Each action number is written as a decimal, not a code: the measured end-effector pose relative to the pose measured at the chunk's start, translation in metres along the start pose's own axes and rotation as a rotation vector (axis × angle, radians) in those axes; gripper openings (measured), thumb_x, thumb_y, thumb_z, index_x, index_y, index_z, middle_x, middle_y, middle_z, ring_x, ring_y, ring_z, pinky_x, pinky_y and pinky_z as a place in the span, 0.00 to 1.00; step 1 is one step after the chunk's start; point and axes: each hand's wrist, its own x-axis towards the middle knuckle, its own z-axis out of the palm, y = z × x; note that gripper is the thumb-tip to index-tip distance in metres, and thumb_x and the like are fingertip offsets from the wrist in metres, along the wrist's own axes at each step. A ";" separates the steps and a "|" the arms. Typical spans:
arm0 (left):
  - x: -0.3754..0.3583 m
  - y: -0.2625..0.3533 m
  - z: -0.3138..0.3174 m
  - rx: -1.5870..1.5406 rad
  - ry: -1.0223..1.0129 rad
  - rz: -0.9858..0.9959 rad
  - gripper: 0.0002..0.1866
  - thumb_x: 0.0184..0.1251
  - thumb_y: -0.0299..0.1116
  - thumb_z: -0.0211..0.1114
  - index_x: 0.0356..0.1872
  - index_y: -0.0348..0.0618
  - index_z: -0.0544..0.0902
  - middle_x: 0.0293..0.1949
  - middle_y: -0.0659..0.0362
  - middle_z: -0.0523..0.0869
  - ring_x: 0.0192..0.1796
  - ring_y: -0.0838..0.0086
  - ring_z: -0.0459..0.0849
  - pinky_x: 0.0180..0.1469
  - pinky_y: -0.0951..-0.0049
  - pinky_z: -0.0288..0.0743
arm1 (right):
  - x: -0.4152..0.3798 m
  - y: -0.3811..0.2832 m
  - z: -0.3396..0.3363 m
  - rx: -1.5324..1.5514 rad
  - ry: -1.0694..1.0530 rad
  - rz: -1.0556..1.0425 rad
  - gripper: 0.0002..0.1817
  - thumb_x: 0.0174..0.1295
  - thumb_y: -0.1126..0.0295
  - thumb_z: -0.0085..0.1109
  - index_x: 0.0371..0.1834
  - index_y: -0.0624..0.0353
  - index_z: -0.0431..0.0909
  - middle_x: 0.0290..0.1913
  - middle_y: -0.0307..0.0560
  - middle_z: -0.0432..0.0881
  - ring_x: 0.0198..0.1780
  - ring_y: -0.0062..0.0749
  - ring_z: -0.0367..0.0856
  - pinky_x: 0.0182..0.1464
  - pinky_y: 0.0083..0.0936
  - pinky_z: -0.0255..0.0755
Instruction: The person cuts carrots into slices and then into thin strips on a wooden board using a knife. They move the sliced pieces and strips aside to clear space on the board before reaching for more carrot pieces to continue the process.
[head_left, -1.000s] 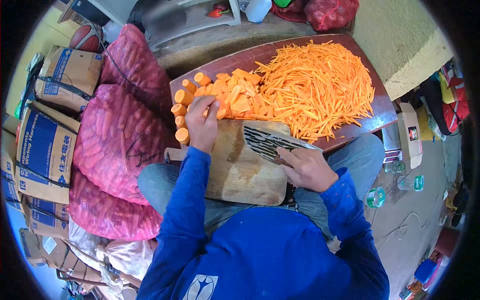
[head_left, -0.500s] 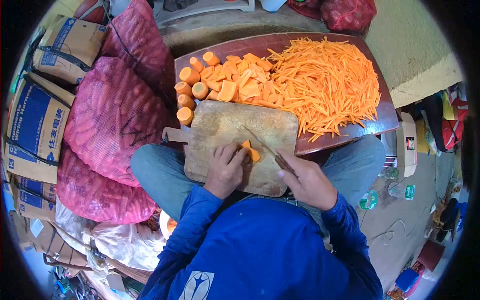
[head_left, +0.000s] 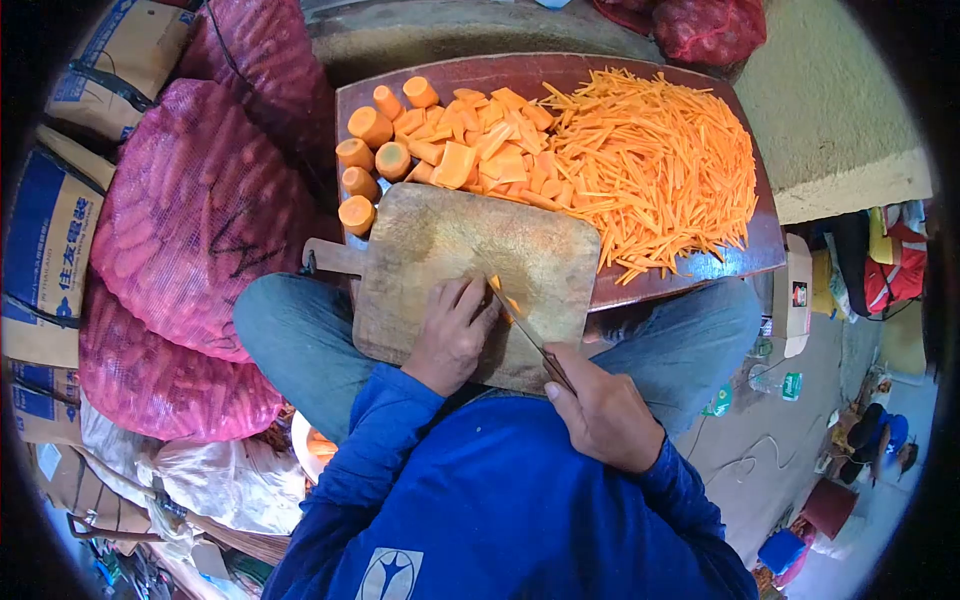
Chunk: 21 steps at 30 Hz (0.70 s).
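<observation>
A wooden cutting board [head_left: 425, 235] with a handle at its left rests across my lap, against the table. My right hand [head_left: 605, 405] is closed around the handle of a knife [head_left: 528, 330]. The blade slants up and left over the board, beside my left fingertips. With fingers curled, my left hand [head_left: 455, 335] presses on a piece of carrot [head_left: 514, 304], which the blade and fingers partly hide. Beyond the board lie a big heap of carrot strips [head_left: 660, 170], a pile of carrot slabs [head_left: 490, 140] and several thick carrot chunks [head_left: 370, 127].
The dark red table [head_left: 500, 70] carries the carrots. Pink mesh sacks [head_left: 200, 220] and strapped cardboard boxes [head_left: 50, 240] stand at the left. A clear plastic bottle [head_left: 772, 380] lies on the floor at right. A white container [head_left: 312, 445] with carrot pieces sits at lower left.
The knife and my right hand have come down and slightly left, so the blade now lies across the carrot piece. My left hand stays on the board. The whole view has shifted a little.
</observation>
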 end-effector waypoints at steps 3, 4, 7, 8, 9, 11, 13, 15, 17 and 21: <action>0.002 0.000 -0.002 -0.039 0.009 -0.003 0.22 0.63 0.27 0.68 0.59 0.31 0.87 0.61 0.40 0.81 0.63 0.46 0.81 0.66 0.48 0.77 | 0.008 0.001 0.008 -0.009 0.005 0.004 0.25 0.80 0.65 0.59 0.75 0.63 0.68 0.53 0.72 0.88 0.51 0.71 0.89 0.50 0.58 0.83; 0.002 0.000 -0.001 -0.045 0.008 -0.006 0.22 0.63 0.27 0.68 0.59 0.31 0.87 0.61 0.40 0.81 0.63 0.46 0.81 0.66 0.48 0.77 | 0.013 0.004 0.011 -0.010 0.002 0.009 0.25 0.80 0.65 0.59 0.75 0.63 0.68 0.53 0.72 0.88 0.51 0.71 0.89 0.50 0.58 0.83; 0.001 0.002 0.000 -0.083 0.011 -0.032 0.23 0.62 0.26 0.68 0.59 0.30 0.86 0.62 0.40 0.81 0.62 0.45 0.81 0.66 0.49 0.77 | 0.038 0.007 0.014 -0.014 0.054 -0.095 0.23 0.80 0.66 0.58 0.72 0.63 0.68 0.49 0.71 0.88 0.49 0.71 0.88 0.48 0.58 0.82; 0.000 0.001 0.000 -0.076 -0.001 -0.040 0.23 0.62 0.26 0.69 0.59 0.30 0.86 0.62 0.40 0.81 0.62 0.45 0.81 0.65 0.49 0.78 | 0.047 0.005 0.012 -0.012 0.045 -0.094 0.23 0.79 0.69 0.59 0.72 0.63 0.69 0.47 0.71 0.87 0.47 0.72 0.88 0.47 0.58 0.81; 0.001 0.000 0.000 -0.068 -0.011 -0.046 0.23 0.62 0.26 0.69 0.59 0.30 0.86 0.61 0.40 0.82 0.61 0.45 0.82 0.65 0.50 0.79 | 0.051 0.004 0.011 -0.010 0.038 -0.094 0.23 0.77 0.71 0.60 0.72 0.64 0.71 0.44 0.70 0.86 0.45 0.72 0.87 0.45 0.58 0.80; 0.000 -0.002 0.001 -0.072 0.038 -0.017 0.23 0.61 0.25 0.69 0.59 0.29 0.86 0.61 0.41 0.82 0.60 0.46 0.82 0.64 0.51 0.79 | 0.046 0.004 0.009 0.011 0.059 -0.104 0.23 0.77 0.71 0.60 0.72 0.64 0.71 0.43 0.70 0.86 0.45 0.72 0.87 0.45 0.58 0.80; -0.001 -0.004 0.002 -0.070 0.089 -0.002 0.23 0.61 0.25 0.69 0.58 0.29 0.86 0.60 0.41 0.83 0.59 0.46 0.82 0.63 0.52 0.80 | 0.040 0.004 0.007 0.034 0.066 -0.119 0.22 0.77 0.71 0.60 0.71 0.64 0.71 0.43 0.69 0.86 0.44 0.72 0.87 0.45 0.57 0.80; -0.002 -0.004 0.004 -0.103 0.071 -0.022 0.22 0.61 0.25 0.69 0.58 0.29 0.86 0.58 0.42 0.84 0.58 0.47 0.83 0.61 0.53 0.80 | 0.029 -0.002 0.002 -0.016 0.102 -0.140 0.21 0.77 0.71 0.60 0.70 0.64 0.73 0.42 0.70 0.87 0.44 0.72 0.87 0.45 0.57 0.80; -0.001 -0.002 0.002 -0.102 0.066 -0.032 0.22 0.61 0.25 0.69 0.57 0.29 0.86 0.57 0.43 0.84 0.57 0.48 0.83 0.61 0.52 0.80 | 0.023 -0.007 0.002 -0.023 0.056 -0.092 0.20 0.78 0.69 0.59 0.69 0.64 0.71 0.44 0.71 0.87 0.45 0.73 0.88 0.45 0.58 0.80; 0.000 -0.002 0.001 -0.077 0.054 -0.009 0.21 0.60 0.25 0.69 0.55 0.28 0.87 0.55 0.44 0.84 0.56 0.48 0.82 0.61 0.52 0.80 | 0.033 -0.001 0.011 -0.046 0.056 -0.098 0.20 0.79 0.67 0.58 0.68 0.63 0.69 0.46 0.73 0.88 0.46 0.73 0.88 0.45 0.59 0.80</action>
